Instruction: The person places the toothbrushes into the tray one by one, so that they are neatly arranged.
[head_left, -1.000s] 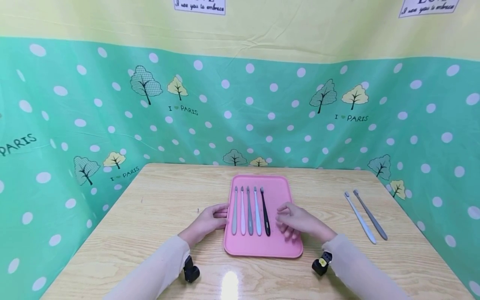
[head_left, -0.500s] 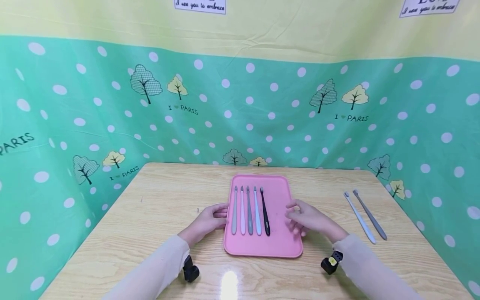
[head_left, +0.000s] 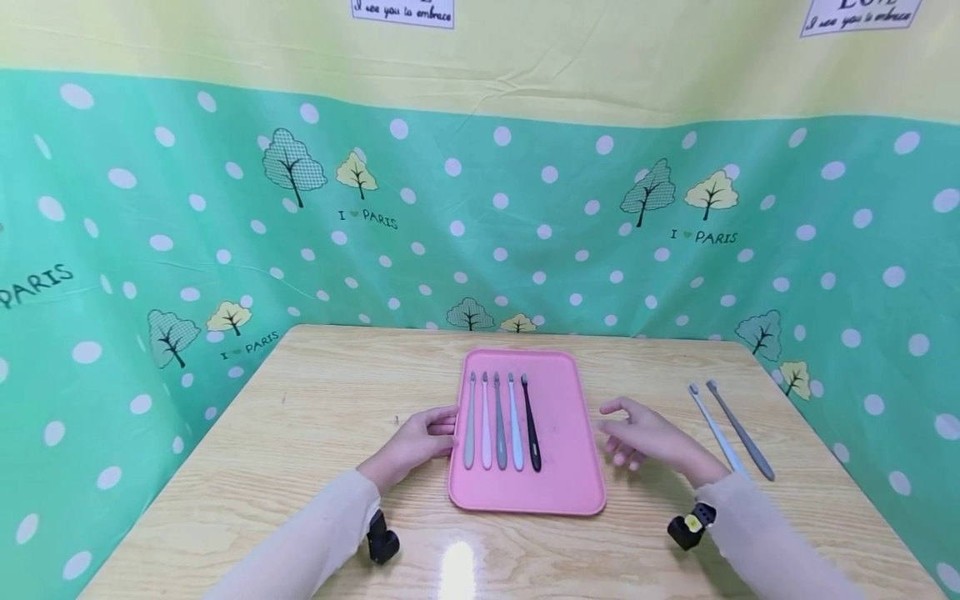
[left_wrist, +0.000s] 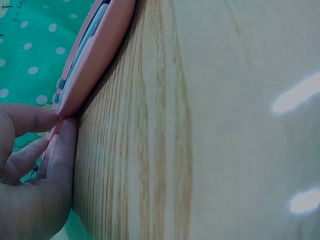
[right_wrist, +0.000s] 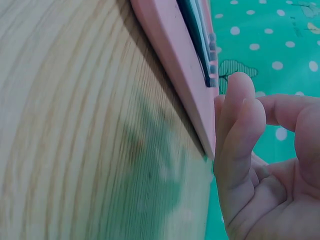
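Note:
A pink tray (head_left: 566, 487) lies on the table, with several toothbrushes side by side in its left and middle part, heads toward the back. From the left come a grey toothbrush (head_left: 470, 425), a pale pink one (head_left: 486, 429), a darker grey one, a light blue one and a black toothbrush (head_left: 532, 429). My left hand (head_left: 412, 446) holds the tray's left rim between thumb and fingers, seen close in the left wrist view at the tray's side wall (left_wrist: 95, 67). Just off the tray's right edge hovers my right hand (head_left: 648, 437), fingers loosely bent, nothing in it.
To the right on the wooden table (head_left: 322, 375), a light blue toothbrush (head_left: 708, 417) and a dark grey toothbrush (head_left: 742, 433) lie close together. My right sleeve covers the lower end of the light blue one. A green dotted curtain (head_left: 525, 225) hangs behind the table.
My right hand has moved right, from over the tray's right part to beside its edge. My left hand, the tray and the toothbrushes keep their places.

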